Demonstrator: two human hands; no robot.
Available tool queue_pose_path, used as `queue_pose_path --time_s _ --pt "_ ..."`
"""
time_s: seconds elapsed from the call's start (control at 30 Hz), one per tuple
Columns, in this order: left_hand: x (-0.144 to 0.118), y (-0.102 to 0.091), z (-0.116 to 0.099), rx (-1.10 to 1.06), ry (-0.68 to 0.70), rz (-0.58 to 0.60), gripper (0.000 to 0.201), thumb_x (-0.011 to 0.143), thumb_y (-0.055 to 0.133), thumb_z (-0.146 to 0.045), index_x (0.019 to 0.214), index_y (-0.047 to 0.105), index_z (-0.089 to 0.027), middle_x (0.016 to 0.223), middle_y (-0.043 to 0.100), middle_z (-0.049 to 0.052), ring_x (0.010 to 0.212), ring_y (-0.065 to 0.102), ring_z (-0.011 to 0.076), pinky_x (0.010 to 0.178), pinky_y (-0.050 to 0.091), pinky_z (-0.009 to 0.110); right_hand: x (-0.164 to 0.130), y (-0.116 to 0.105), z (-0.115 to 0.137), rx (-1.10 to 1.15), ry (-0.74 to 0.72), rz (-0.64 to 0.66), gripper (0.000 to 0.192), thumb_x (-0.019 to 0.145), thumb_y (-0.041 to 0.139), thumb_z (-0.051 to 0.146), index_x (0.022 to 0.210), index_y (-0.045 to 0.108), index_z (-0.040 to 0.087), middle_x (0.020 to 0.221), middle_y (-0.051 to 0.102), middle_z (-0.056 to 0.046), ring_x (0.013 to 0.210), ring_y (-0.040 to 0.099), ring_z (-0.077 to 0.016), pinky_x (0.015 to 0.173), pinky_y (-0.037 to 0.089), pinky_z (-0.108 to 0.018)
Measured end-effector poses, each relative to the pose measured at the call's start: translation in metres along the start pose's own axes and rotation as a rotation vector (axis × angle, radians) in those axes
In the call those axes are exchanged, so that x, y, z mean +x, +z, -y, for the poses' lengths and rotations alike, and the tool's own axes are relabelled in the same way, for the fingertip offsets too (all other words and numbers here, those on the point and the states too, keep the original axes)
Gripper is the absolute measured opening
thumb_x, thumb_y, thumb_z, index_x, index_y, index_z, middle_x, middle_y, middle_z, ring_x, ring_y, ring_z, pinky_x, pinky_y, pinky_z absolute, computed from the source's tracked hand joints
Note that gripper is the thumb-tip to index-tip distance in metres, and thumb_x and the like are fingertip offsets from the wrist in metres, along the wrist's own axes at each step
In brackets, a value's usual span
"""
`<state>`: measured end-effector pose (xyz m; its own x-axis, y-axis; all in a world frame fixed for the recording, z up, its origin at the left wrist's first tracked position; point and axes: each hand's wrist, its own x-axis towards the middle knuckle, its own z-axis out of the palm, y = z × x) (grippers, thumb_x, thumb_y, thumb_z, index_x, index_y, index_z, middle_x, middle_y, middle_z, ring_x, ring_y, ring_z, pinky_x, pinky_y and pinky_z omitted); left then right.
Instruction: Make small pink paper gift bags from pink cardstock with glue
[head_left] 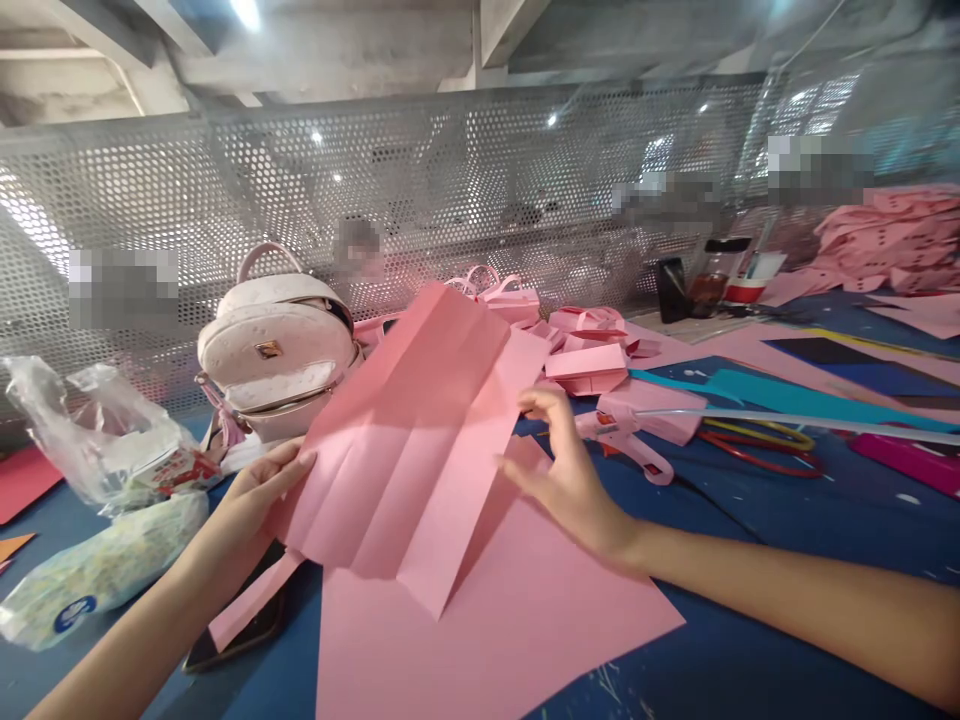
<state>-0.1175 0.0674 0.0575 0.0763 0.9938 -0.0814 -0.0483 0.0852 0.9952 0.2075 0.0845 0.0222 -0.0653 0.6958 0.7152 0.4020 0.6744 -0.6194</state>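
Note:
A creased pink paper sheet [405,440] is raised at a tilt, with several parallel folds running across it. My left hand [266,480] pinches its left edge between thumb and fingers. At the right edge, my right hand [566,475] is open, thumb and fingers apart, fingertips close to or touching the paper; which of these I cannot tell. Beneath lies a flat pink sheet [480,640] on the blue table [645,660]. A narrow pink strip [255,600] lies across a dark phone [232,640], below my left hand.
At the left are a white backpack [281,340], a clear plastic bag [90,440] and a tissue pack [105,560]. A pink glue gun [626,440] with a cord lies right of my right hand. Folded pink paper boxes [585,365] stand behind, before a perforated metal screen [465,170].

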Motion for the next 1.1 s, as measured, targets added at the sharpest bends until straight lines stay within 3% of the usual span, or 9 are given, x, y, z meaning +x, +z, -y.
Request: queue_pose_path --time_s 0.07,0.23,0.4,0.57,0.7,0.77,0.9,0.97,1.1 --pt "-0.003 0.005 -0.001 -0.039 -0.008 0.017 0.055 0.084 0.077 -0.043 0.132 0.061 -0.023 0.120 0.074 0.007 0.097 0.075 0.0220 0.074 0.059 0.022 0.006 0.000 -0.003 0.149 0.132 -0.080 0.061 0.082 0.076 0.041 0.128 0.039 0.029 0.135 0.045 -0.011 0.126 0.048 -0.0263 0.104 0.044 -0.044" --pt "-0.013 0.023 -0.002 -0.095 -0.093 0.215 0.066 0.080 0.081 -0.035 0.139 0.055 -0.022 0.115 0.076 0.009 0.100 0.075 0.0280 0.077 0.060 0.030 0.004 0.003 0.002 0.483 0.449 0.098 0.060 0.090 0.065 0.041 0.141 0.033 0.034 0.149 0.045 -0.009 0.129 0.053 -0.0238 0.105 0.049 -0.044" --pt "-0.021 0.027 0.001 0.027 -0.140 0.375 0.068 0.078 0.084 -0.033 0.140 0.056 -0.023 0.120 0.074 0.010 0.105 0.073 0.0317 0.085 0.060 0.036 -0.002 0.007 -0.003 0.513 0.468 0.130 0.074 0.086 0.069 0.035 0.149 0.030 0.036 0.154 0.042 -0.010 0.116 0.062 -0.0223 0.103 0.051 -0.046" --pt "-0.022 0.024 0.005 0.125 -0.200 0.276 0.058 0.076 0.085 -0.039 0.128 0.065 -0.022 0.124 0.073 0.010 0.106 0.072 0.0337 0.088 0.060 0.040 -0.004 0.009 -0.006 0.576 0.419 0.212 0.082 0.085 0.069 0.026 0.155 0.026 0.040 0.163 0.030 -0.007 0.114 0.063 -0.0200 0.104 0.049 -0.041" --pt "-0.022 0.028 0.001 0.059 -0.244 0.140 0.053 0.075 0.084 -0.046 0.119 0.071 -0.019 0.112 0.078 0.012 0.098 0.075 0.0313 0.084 0.060 0.035 -0.006 0.007 0.007 0.641 0.502 0.322 0.095 0.085 0.072 0.029 0.159 0.013 0.038 0.155 0.045 -0.009 0.110 0.066 -0.0208 0.102 0.050 -0.043" --pt "-0.024 0.030 -0.002 0.045 -0.269 0.110 0.053 0.075 0.084 -0.047 0.118 0.073 -0.018 0.108 0.079 0.012 0.092 0.076 0.0300 0.079 0.060 0.033 -0.005 0.004 0.012 0.683 0.556 0.367 0.092 0.084 0.074 0.034 0.159 0.020 0.034 0.144 0.058 -0.009 0.111 0.066 -0.0231 0.102 0.050 -0.045" --pt "-0.026 0.034 -0.003 0.002 -0.258 0.154 0.054 0.076 0.083 -0.048 0.119 0.073 -0.018 0.111 0.078 0.013 0.089 0.076 0.0305 0.078 0.060 0.035 -0.004 0.002 0.013 0.606 0.686 0.501 0.055 0.081 0.076 0.046 0.128 0.063 0.020 0.122 0.071 -0.010 0.116 0.065 -0.0303 0.102 0.050 -0.047" --pt "-0.024 0.032 0.000 0.010 -0.252 0.176 0.052 0.078 0.081 -0.050 0.117 0.074 -0.016 0.108 0.078 0.014 0.086 0.076 0.0299 0.074 0.060 0.033 -0.005 0.002 0.010 0.555 0.723 0.552 0.046 0.080 0.076 0.050 0.113 0.071 0.018 0.114 0.074 -0.011 0.112 0.066 -0.0330 0.099 0.052 -0.049" --pt "-0.014 0.019 0.007 0.079 -0.169 0.195 0.042 0.077 0.083 -0.044 0.105 0.078 -0.013 0.091 0.080 0.011 0.078 0.075 0.0256 0.071 0.058 0.028 -0.004 0.005 0.004 0.546 0.671 0.558 0.041 0.076 0.078 0.049 0.103 0.074 0.019 0.111 0.075 -0.009 0.110 0.067 -0.0325 0.104 0.047 -0.051"
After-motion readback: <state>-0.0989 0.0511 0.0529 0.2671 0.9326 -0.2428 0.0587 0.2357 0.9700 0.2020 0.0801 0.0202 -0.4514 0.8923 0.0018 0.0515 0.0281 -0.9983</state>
